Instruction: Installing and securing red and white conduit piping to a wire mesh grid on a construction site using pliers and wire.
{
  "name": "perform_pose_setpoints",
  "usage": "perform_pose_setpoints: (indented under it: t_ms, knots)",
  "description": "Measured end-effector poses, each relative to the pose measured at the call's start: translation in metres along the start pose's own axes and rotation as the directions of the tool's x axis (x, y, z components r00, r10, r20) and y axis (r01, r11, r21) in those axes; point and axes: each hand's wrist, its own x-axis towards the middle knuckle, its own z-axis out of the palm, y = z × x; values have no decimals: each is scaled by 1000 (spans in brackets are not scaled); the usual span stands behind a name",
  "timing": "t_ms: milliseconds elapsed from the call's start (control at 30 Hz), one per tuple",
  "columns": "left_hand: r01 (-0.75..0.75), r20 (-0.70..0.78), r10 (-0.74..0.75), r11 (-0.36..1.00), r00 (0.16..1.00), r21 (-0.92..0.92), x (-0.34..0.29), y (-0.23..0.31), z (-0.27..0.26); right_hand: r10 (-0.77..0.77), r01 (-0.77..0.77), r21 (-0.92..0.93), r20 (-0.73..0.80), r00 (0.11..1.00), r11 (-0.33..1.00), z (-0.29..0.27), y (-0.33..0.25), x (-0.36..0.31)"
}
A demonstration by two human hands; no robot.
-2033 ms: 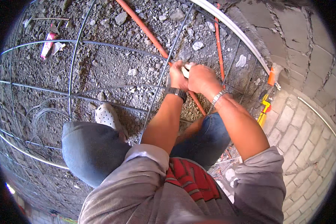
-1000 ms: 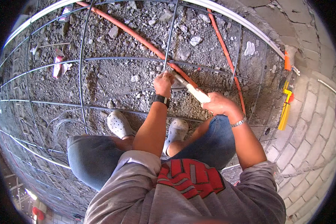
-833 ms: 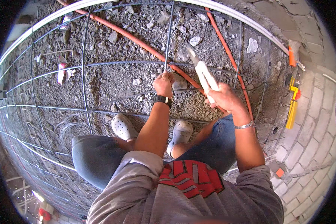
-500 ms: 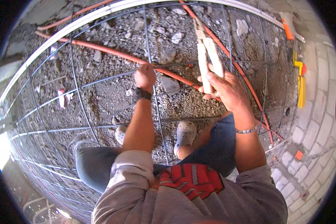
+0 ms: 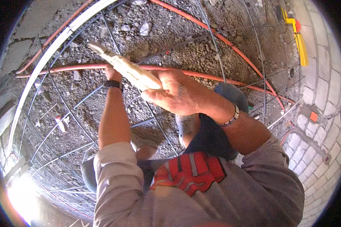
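In my right hand (image 5: 174, 92) is a pair of pliers (image 5: 134, 72) with pale cream handles, my fingers wrapped round the grips. The metal jaws point up and left, past my left hand. My left hand (image 5: 113, 73), with a dark band at the wrist, is closed on an orange flexible tube (image 5: 75, 67) near a crossing steel bar (image 5: 110, 32). The pliers hide some of its fingers. Seen from here, the pliers pass in front of the tube; whether the jaws touch anything I cannot tell.
A grid of steel bars (image 5: 60, 90) spans the gravel (image 5: 91, 109) around my feet. A white pipe (image 5: 36, 77) curves along the left, and another orange tube (image 5: 236, 49) crosses at right. A yellow tool (image 5: 301, 49) lies by the block wall (image 5: 316, 75).
My right hand has swung left with the pliers, whose handles were spread and pointing upward. The view has shifted and turned; my left hand stays at the orange tube.
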Motion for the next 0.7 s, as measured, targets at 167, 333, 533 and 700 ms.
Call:
perform_pose_setpoints:
  t_ms: [167,333,533,700]
  knots:
    - [-125,67,117,983,991,137,17,-5,10,9,-8,-7,56,998,1000,-2,1,-7]
    - [-216,74,204,951,976,220,16,-3,33,-35,34,-17,-50,998,999,-2,2,-13]
    - [-422,154,394,858,906,293,29,-9,23,-156,134,-102,-243,957,986,-5,-2,-12]
    - [-724,312,655,593,688,352,37,-29,-17,-179,137,-148,-320,930,979,-5,4,5]
